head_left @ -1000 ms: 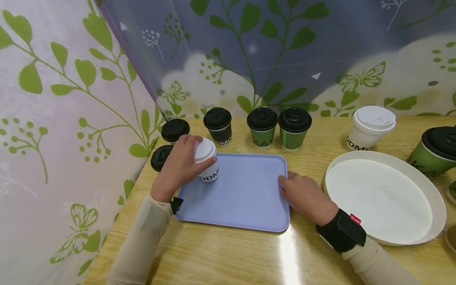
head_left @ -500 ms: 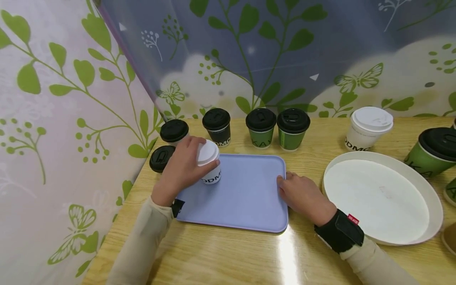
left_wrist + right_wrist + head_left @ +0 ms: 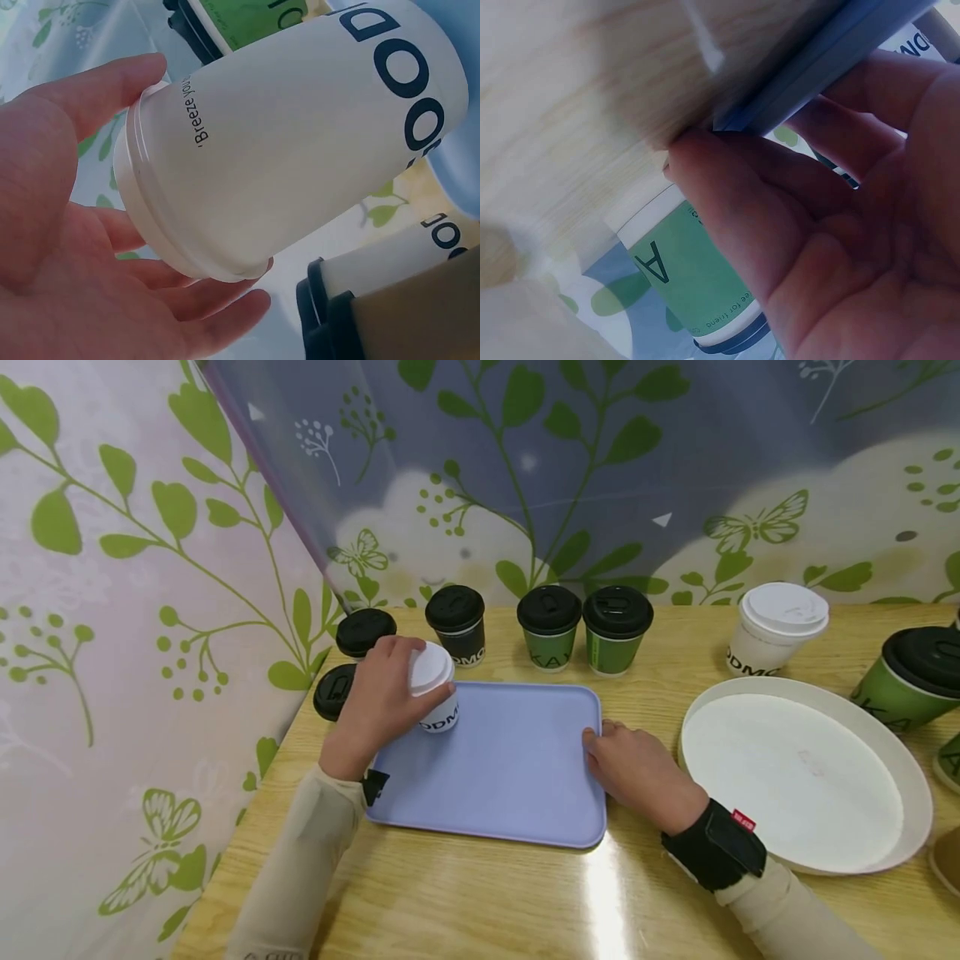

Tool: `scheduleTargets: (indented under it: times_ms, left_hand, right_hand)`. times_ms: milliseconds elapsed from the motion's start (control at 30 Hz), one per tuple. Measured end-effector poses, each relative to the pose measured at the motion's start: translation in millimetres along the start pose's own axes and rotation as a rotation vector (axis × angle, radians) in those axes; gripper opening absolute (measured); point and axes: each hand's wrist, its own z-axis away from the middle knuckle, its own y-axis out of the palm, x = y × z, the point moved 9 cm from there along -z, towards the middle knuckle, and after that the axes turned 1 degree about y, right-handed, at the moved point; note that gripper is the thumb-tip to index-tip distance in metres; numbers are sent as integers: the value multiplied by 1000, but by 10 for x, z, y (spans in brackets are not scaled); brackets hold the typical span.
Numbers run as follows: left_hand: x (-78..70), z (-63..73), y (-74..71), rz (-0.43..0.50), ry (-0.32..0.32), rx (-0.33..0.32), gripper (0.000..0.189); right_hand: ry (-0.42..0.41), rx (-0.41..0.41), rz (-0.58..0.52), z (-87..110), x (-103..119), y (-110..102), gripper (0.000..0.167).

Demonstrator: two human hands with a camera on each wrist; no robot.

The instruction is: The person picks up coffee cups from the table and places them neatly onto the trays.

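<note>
My left hand point(image 3: 381, 700) holds a white paper coffee cup point(image 3: 438, 714) by its white lid point(image 3: 432, 667). The left wrist view shows the thumb on one side of the lid and the fingers round the other side of the cup point(image 3: 277, 142). The cup is over the back left part of a lavender-blue tray point(image 3: 502, 768); whether its base touches the tray I cannot tell. At the tray's right rim point(image 3: 602, 727), my right hand point(image 3: 641, 774) pinches the edge, with the fingertips at the rim in the right wrist view.
Two black-lidded cups point(image 3: 334, 692) stand left of the tray, partly behind the left hand. Behind it are a dark cup point(image 3: 459, 639) and two green cups point(image 3: 551, 643). A round white tray point(image 3: 795, 777), a white cup point(image 3: 772, 635) and green cups point(image 3: 915, 685) are to the right.
The left hand with the white cup shifts slightly right and nearer, then back left and away toward the tray's far left corner. The right hand stays at the tray's rim.
</note>
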Motion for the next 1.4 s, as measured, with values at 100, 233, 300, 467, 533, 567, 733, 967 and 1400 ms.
scheduleTargets:
  times_ms: [100,233,300,467,533,567,733,967,1400]
  left_hand:
    - [42,1,-5,14,-18,0,68]
    - [90,15,-13,23,-43,11,68]
    - [113,24,-12,24,-55,19,69]
    - [145,66,9,25,-61,42,69]
    - [151,80,8,25,-55,41,69]
    - [152,87,2,24,-51,38,69]
    - [177,91,-20,21,-52,25,69]
    - [212,93,-23,27,-62,28,69]
    - [266,41,-21,39,-91,27,70]
  right_hand:
    - [0,-4,4,4,5,-3,15]
    - [0,-7,19,2,11,-7,16]
    - [5,2,26,-2,9,-2,18]
    - [17,29,21,-11,4,11,21]
    - [19,34,17,-12,-1,16,21]
    - [19,35,17,-14,-3,20,21]
    - [25,34,21,-11,-14,26,20]
    - [21,30,17,-15,-9,24,19]
    - [18,28,13,-11,4,3,19]
